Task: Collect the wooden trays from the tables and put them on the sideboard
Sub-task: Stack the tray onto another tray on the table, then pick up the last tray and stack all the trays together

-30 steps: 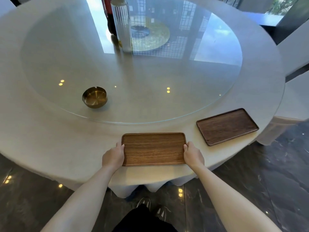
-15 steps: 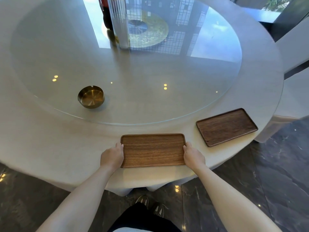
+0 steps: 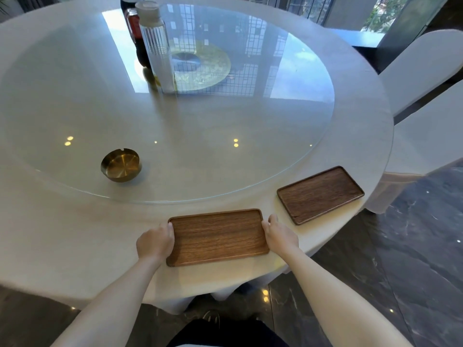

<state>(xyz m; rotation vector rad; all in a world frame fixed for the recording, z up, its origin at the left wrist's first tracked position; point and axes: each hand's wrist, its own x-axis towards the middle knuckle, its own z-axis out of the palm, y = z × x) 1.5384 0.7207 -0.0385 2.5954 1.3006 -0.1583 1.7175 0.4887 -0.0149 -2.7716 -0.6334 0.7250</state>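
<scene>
A light brown wooden tray (image 3: 217, 237) lies near the front edge of the round white table (image 3: 75, 241). My left hand (image 3: 155, 242) grips its left short side and my right hand (image 3: 280, 236) grips its right short side. The tray's near left corner looks slightly raised off the cloth. A darker wooden tray (image 3: 320, 194) lies empty to the right, angled along the table's rim, a short gap from my right hand.
A glass turntable (image 3: 225, 151) covers the table's middle, carrying a brass ashtray (image 3: 121, 165), a ribbed clear bottle (image 3: 157, 46) and a dark bottle (image 3: 135, 33). White-covered chairs (image 3: 426, 116) stand at the right. Dark marble floor (image 3: 375, 271) lies below.
Both hands keep hold of the tray's ends. The view has shifted, and the tray sits slightly tilted, its near left corner lifting.
</scene>
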